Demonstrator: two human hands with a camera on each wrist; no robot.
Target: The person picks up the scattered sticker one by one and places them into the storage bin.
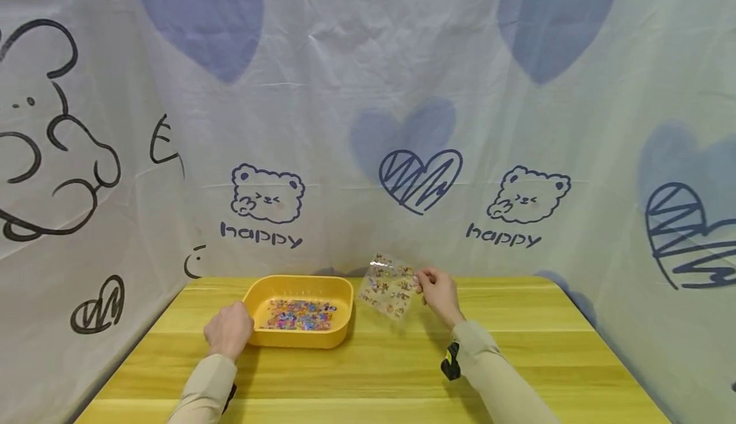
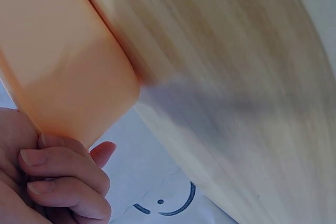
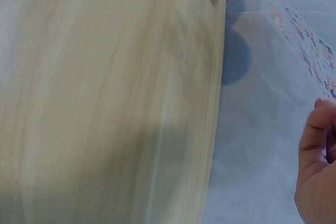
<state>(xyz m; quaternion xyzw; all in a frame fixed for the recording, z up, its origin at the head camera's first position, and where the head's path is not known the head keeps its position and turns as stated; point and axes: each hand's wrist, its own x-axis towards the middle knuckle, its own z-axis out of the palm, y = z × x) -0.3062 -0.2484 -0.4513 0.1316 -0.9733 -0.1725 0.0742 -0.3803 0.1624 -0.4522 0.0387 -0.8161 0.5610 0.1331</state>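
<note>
A yellow plastic tub (image 1: 342, 334) stands on the table, holding a layer of small multicoloured pieces (image 1: 299, 315). My left hand (image 1: 230, 329) grips its left rim; in the left wrist view the curled fingers (image 2: 68, 177) are at the tub's edge (image 2: 100, 77). Between the thumb and fingers of my right hand (image 1: 439, 293) is the right edge of a clear plastic bag (image 1: 388, 287) printed with small figures. The bag hangs tilted above the table, right of the tub. In the right wrist view the bag (image 3: 310, 51) extends up and left from the fingertips.
The wooden table (image 1: 402, 386) has a light striped grain. A white curtain (image 1: 333, 219) with hearts, bears and lettering hangs behind it and along both sides. Dark bands show at both wrists, the right one (image 1: 451, 361) most plainly.
</note>
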